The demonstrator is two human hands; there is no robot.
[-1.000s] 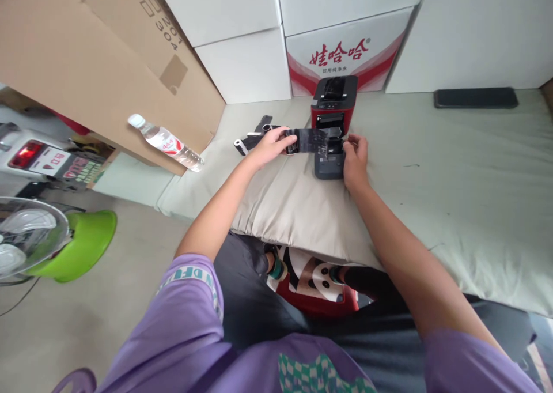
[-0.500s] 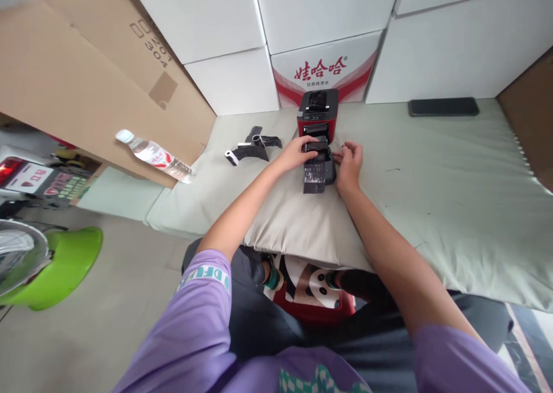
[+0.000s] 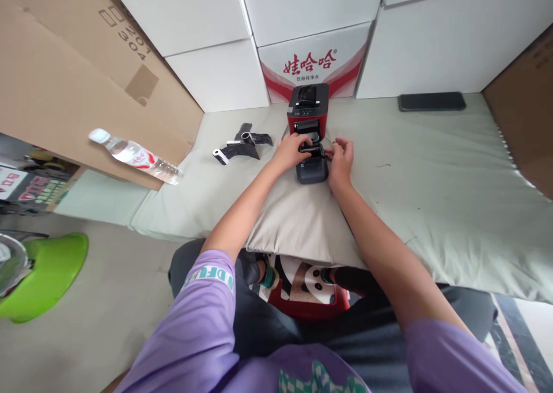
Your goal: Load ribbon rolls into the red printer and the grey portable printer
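A small red and black printer [image 3: 307,102] stands upright, its dark grey front cover [image 3: 311,173] folded down toward me. Across the opening lies a black roll [image 3: 311,150], partly covered by fingers. My left hand [image 3: 290,152] reaches in from the left, thumb and fingers closed on the roll. At the right edge of the cover is my right hand [image 3: 341,161], its fingers curled and the tips touching the side beside the roll's end. To the left lie black strips [image 3: 244,150] with small white-cored rolls.
A water bottle [image 3: 137,155] leans by a large cardboard box [image 3: 86,64] at left. A black phone-like slab [image 3: 432,101] lies at the back right of the padded bench [image 3: 432,180]. White cartons [image 3: 311,64] line the back. A green stool [image 3: 47,272] stands lower left.
The black strip that hung from the roll over the folded cover no longer shows, and the cover's surface is visible. Both hands stay at the printer. The view has shifted slightly.
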